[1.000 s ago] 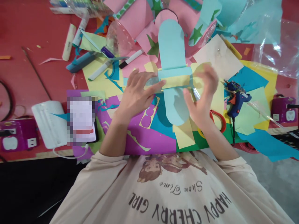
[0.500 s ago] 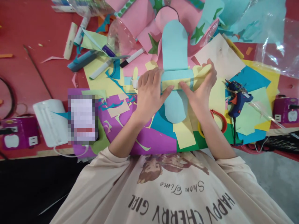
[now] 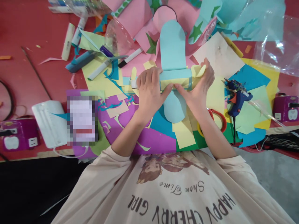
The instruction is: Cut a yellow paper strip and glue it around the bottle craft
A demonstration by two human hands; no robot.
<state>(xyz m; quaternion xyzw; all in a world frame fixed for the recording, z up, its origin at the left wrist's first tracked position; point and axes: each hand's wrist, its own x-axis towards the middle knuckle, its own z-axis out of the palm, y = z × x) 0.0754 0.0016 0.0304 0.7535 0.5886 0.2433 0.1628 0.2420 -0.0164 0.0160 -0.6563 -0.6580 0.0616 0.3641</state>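
Observation:
A light-blue paper model (image 3: 173,46) with long rounded flaps lies in front of me, its crosswise middle part carrying a pale-yellow strip (image 3: 171,84). My left hand (image 3: 149,84) grips the left end of this middle part, fingers over the top and thumb on the strip. From the right, my right hand (image 3: 198,85) is closed round the other end, its thumb pressing the strip beside the left thumb. A curled pale-yellow piece (image 3: 198,71) sticks out by the right fingers. What the palms cover is hidden.
A blue glue gun (image 3: 237,99) lies at the right, with red-and-yellow-handled scissors (image 3: 218,119) near my right forearm. Markers (image 3: 99,69) and paper scraps are scattered at the left. A phone (image 3: 81,119) and a white device (image 3: 48,123) lie further left. Pink paper shapes (image 3: 135,18) stand behind.
My right thumb has slid left along the yellow strip, close to the left thumb. The right hand has shifted slightly left. Both hands keep hold of the paper model.

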